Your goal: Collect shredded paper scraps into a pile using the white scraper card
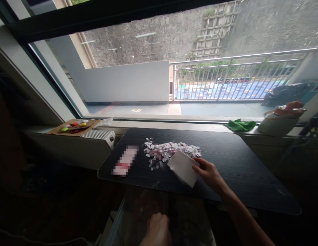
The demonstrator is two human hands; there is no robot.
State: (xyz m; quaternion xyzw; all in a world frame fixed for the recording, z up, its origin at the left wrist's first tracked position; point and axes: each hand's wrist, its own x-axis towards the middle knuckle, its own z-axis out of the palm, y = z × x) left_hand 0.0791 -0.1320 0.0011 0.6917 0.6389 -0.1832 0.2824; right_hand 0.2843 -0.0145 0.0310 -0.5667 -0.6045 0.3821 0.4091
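Note:
My right hand (207,171) pinches the right edge of a white, roughly square card (183,169). The card is tilted above the black table, its far edge against a heap of small cut paper pieces (171,149). Most pieces are white, some with pink. My left hand (156,227) is a fist below the table's front edge, at a clear plastic bag (138,210); its grip on the plastic is partly hidden. Left of the heap lies a blurred-out pink and white strip (125,160).
The black table (220,150) stands against a window sill. A green cloth (240,125) and a white container (279,119) sit on the sill at right. At left, a radiator (104,136) adjoins cardboard (69,128) bearing small coloured items.

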